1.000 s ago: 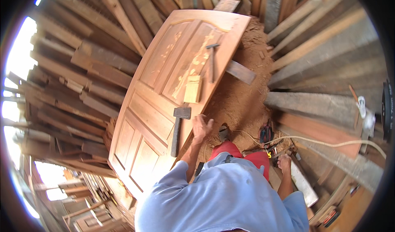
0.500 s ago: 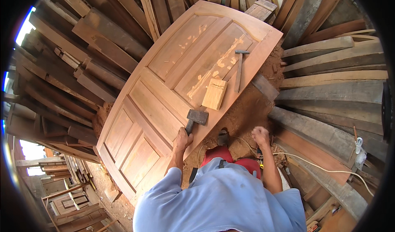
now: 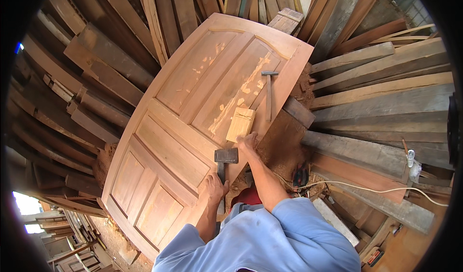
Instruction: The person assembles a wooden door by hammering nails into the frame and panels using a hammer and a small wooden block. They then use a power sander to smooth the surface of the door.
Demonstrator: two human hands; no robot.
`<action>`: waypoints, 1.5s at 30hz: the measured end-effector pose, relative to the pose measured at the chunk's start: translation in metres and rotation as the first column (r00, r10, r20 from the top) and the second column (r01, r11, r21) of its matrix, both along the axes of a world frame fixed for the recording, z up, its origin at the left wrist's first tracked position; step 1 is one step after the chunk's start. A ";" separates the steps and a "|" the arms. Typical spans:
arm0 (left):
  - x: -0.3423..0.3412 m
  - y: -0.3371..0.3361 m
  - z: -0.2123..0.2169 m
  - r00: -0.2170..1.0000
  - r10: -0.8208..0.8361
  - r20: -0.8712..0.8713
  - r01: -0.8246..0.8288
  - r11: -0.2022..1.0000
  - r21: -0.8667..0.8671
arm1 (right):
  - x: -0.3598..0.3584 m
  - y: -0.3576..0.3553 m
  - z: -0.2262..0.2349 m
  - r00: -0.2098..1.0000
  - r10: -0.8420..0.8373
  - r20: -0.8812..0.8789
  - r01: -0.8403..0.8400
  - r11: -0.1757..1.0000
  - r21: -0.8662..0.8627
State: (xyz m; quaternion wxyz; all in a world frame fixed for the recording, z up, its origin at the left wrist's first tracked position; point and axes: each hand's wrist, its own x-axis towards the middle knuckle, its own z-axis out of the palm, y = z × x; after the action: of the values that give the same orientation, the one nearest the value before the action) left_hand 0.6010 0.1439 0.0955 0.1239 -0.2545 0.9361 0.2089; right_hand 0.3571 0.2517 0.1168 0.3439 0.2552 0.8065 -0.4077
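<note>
A carved wooden door [image 3: 202, 93] lies flat in front of me, its surface marked with pale patches. My left hand [image 3: 217, 187] is closed round the handle of a dark square-headed mallet [image 3: 226, 156], whose head rests at the door's near edge. My right hand [image 3: 247, 141] reaches across to the near end of a pale wooden block [image 3: 240, 123] and grips that end, the fingers partly hidden. The block lies on the door and has thin dark lines across its far part. Beyond it a hammer [image 3: 269, 96] lies along the door's right edge.
Dark planks [image 3: 91, 74] lean along the left, and more boards [image 3: 386, 108] are stacked at the right. A pale cable [image 3: 357, 185] runs over the boards at the lower right. Sawdust [image 3: 284, 142] covers the ground beside the door.
My right hand has swung left and forward from beside my body to the wooden block. The mallet, in my left hand, now stands more upright in view. The view has shifted slightly.
</note>
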 end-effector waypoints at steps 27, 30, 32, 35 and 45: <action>-0.183 0.096 -0.036 0.766 -0.637 -0.090 0.615 0.766 -0.188 | 0.280 0.412 -0.141 0.326 -0.855 0.403 0.939 0.344 -0.029; -0.182 0.123 -0.049 0.782 -0.623 -0.005 0.600 0.756 -0.261 | 0.313 0.453 -0.167 0.310 -0.896 0.318 0.942 0.336 0.029; -0.181 0.131 -0.046 0.787 -0.616 0.037 0.589 0.733 -0.339 | 0.323 0.481 -0.171 0.271 -0.892 0.362 0.955 0.296 0.015; -0.185 0.135 -0.051 0.801 -0.593 0.082 0.582 0.740 -0.336 | 0.331 0.529 -0.176 0.321 -0.889 0.327 0.927 0.365 0.082; -0.193 0.118 -0.058 0.775 -0.624 0.102 0.620 0.719 -0.315 | 0.325 0.654 -0.208 0.489 -0.847 0.208 0.800 0.530 0.282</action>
State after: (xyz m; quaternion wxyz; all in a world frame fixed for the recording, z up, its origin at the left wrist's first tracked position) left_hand 0.4082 0.2615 0.0373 0.1369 0.0585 0.9888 -0.0034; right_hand 0.6825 0.9060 -0.0910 0.2120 0.6970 0.5453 -0.4146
